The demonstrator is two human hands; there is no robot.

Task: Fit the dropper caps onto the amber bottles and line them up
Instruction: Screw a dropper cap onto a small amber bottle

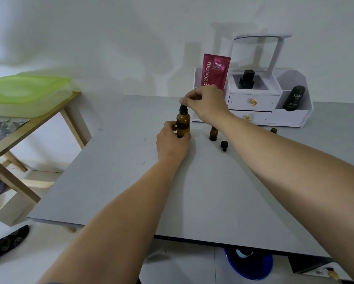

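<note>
A tall amber bottle (pixel 183 123) stands upright on the grey table (pixel 131 181). My left hand (pixel 171 143) grips its lower body. My right hand (pixel 205 102) pinches the black dropper cap (pixel 182 108) sitting on the bottle's neck. A smaller amber bottle (pixel 213 133) stands open to the right, partly behind my right forearm. A loose black dropper cap (pixel 224 145) lies on the table just in front of it. The top of a third amber bottle (pixel 273 130) peeks over my right forearm.
A white drawer organiser (pixel 253 103) at the table's back holds a pink tube (pixel 216 70), a black bottle (pixel 246 78) and a dark tube (pixel 294 98). A wooden side table (pixel 39 124) with a green tray (pixel 26 89) stands left. A blue bucket (pixel 248 265) sits below the table's front edge.
</note>
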